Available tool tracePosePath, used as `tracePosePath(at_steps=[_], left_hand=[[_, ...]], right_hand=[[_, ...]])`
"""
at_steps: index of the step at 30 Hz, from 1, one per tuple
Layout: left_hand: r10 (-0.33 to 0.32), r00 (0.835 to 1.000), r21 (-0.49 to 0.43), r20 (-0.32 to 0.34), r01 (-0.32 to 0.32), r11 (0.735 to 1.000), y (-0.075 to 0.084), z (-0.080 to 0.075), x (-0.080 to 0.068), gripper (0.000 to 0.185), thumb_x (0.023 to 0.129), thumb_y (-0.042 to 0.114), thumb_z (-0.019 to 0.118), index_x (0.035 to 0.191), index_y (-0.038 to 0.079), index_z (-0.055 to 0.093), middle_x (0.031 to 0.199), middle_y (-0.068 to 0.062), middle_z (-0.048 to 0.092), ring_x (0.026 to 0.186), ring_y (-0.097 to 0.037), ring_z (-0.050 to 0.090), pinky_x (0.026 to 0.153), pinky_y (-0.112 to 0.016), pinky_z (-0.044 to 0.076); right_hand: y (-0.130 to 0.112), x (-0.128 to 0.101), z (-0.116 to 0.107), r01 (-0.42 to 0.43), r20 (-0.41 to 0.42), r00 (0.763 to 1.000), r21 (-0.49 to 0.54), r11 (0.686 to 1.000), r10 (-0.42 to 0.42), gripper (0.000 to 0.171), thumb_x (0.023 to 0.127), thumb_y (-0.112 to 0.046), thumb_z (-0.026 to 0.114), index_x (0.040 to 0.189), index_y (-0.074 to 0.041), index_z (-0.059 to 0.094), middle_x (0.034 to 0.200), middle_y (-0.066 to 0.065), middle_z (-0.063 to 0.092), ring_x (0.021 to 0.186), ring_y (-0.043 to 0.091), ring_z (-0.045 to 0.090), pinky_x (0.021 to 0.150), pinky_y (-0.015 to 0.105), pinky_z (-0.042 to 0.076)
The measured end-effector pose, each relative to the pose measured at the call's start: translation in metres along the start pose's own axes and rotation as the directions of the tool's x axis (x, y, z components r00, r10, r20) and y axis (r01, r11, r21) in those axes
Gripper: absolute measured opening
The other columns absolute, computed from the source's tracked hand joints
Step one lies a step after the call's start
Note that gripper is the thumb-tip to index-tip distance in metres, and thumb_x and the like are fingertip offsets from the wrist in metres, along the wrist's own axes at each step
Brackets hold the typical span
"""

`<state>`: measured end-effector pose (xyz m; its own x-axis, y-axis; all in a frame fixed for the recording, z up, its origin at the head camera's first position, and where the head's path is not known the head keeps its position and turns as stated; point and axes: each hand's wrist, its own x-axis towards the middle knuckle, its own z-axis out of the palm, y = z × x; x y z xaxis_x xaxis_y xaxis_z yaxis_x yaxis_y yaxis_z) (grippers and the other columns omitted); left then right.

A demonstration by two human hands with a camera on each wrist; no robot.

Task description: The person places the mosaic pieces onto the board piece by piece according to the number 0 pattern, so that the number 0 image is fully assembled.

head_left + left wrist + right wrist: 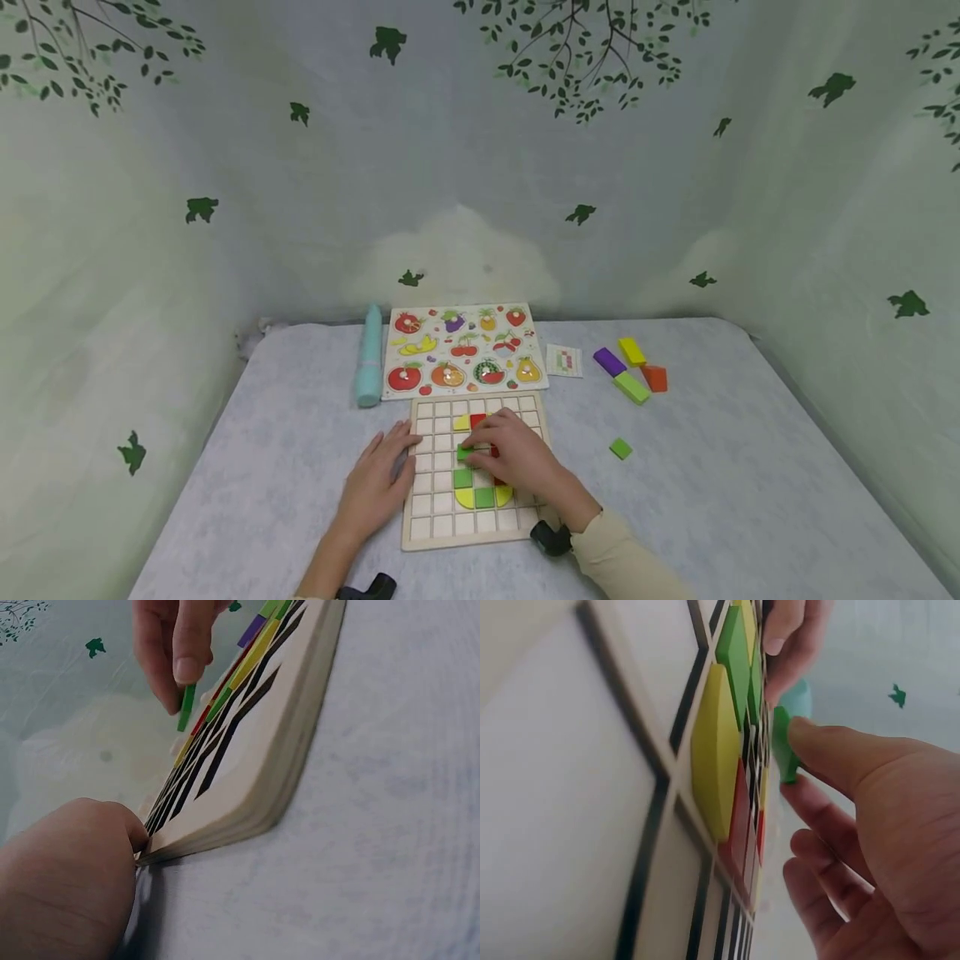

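Your right hand [517, 457] pinches a small green block [464, 452] between thumb and fingertips, holding it just above the wooden grid board [442, 533]; the left wrist view shows the block tilted on edge with its lower end close to the board, and the right wrist view shows your thumb pressed on its face. Your left hand [378, 483] lies flat with straight fingers against the board's left edge, fingertips touching its rim.

The board's square cells already hold pieces: just below your right fingertips sit a green square [462, 478], a yellow quarter-round [465, 498], another green square [484, 497] and a yellow piece [504, 495]; above your fingers lie a yellow piece [461, 422] and a red one [477, 421].

Beyond the board, past both hands, lies a fruit puzzle tray [463, 350] filled with fruit shapes, beside a pale blue tube [369, 367]. Off to the right of your right hand are a pattern card [564, 361], loose blocks [630, 371] and a lone green cube [620, 448]. No readable writing shows anywhere.
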<state>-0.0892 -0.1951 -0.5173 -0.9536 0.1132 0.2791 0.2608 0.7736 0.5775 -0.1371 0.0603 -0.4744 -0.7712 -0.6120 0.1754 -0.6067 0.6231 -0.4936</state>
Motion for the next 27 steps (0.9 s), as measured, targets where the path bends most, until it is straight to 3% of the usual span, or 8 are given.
tracePosePath(at_steps=[8, 16, 22, 27], left_hand=[[0.008, 1.000, -0.004, -0.019, -0.008, 1.000, -0.001, 0.000, 0.001, 0.031, 0.099, 0.013, 0.065, 0.129, 0.007, 0.068, 0.152, -0.015, 0.055, 0.147, -0.030, 0.046, 0.124, -0.052, 0.030], [-0.008, 1.000, 0.000, -0.008, 0.008, 1.000, -0.002, -0.002, 0.001, 0.031, 0.099, 0.015, 0.066, 0.129, 0.008, 0.068, 0.153, -0.013, 0.054, 0.147, -0.029, 0.046, 0.125, -0.052, 0.030], [-0.015, 1.000, -0.006, -0.008, 0.014, 1.000, -0.001, -0.002, 0.000, 0.030, 0.099, 0.014, 0.066, 0.129, 0.009, 0.068, 0.154, -0.013, 0.054, 0.147, -0.030, 0.046, 0.125, -0.052, 0.030], [-0.015, 1.000, 0.001, -0.014, 0.015, 1.000, 0.001, -0.004, 0.000, 0.030, 0.098, 0.012, 0.067, 0.128, 0.009, 0.069, 0.152, -0.014, 0.055, 0.146, -0.031, 0.047, 0.125, -0.052, 0.030]], right_hand=[[-0.003, 0.012, 0.007, 0.042, 0.056, 0.998, -0.111, 0.993, -0.036, 0.013, 0.096, -0.029, 0.075, 0.106, -0.026, 0.083, 0.109, -0.012, 0.076, 0.096, 0.009, 0.054, 0.082, 0.023, 0.050], [-0.005, 0.017, 0.009, 0.062, 0.051, 0.997, -0.090, 0.994, -0.058, 0.010, 0.094, -0.032, 0.078, 0.100, -0.026, 0.083, 0.101, -0.019, 0.076, 0.093, 0.005, 0.054, 0.082, 0.021, 0.048], [-0.008, 0.015, 0.004, 0.012, 0.100, 0.995, -0.063, 0.998, -0.005, 0.011, 0.093, -0.026, 0.078, 0.102, -0.023, 0.084, 0.109, -0.016, 0.077, 0.098, 0.007, 0.054, 0.081, 0.020, 0.052], [-0.005, 0.010, -0.002, 0.048, 0.144, 0.989, -0.081, 0.996, -0.036, 0.016, 0.096, -0.024, 0.076, 0.110, -0.023, 0.083, 0.116, -0.011, 0.075, 0.102, 0.009, 0.054, 0.083, 0.020, 0.051]])
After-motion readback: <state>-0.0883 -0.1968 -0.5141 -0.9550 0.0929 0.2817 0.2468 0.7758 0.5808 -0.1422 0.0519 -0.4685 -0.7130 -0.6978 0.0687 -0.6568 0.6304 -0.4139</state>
